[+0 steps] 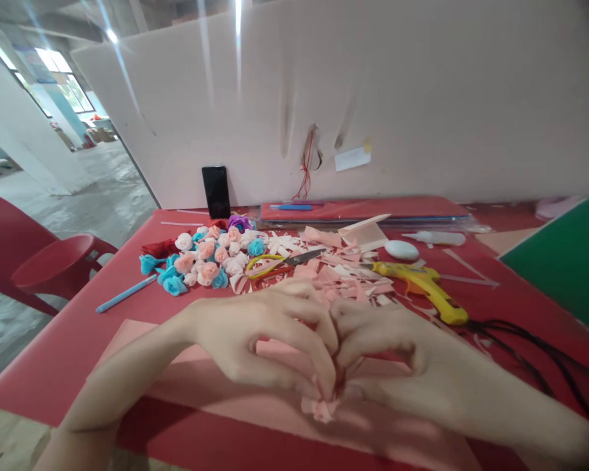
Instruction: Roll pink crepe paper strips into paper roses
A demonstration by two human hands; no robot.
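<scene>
Between the fingertips of both hands is a small pink paper flower point(322, 410), low in the middle of the head view. My left hand point(275, 333) pinches it with thumb and forefinger. From the other side, my right hand point(387, 353) has its thumb and bent fingers closed at the same flower; the exact contact is partly hidden by the fingers. Under the hands lies a sheet of pink paper point(196, 379). Just beyond the fingers are pink paper scraps point(343, 278) and scissors point(269, 265) with yellow and red handles.
Pink, white and blue paper flowers point(209, 261) are heaped at left, near a blue pen point(126, 294). A yellow glue gun point(429, 288) with a black cord lies right, by a white oval object point(401, 250). A phone point(216, 191) leans against the board point(397, 98).
</scene>
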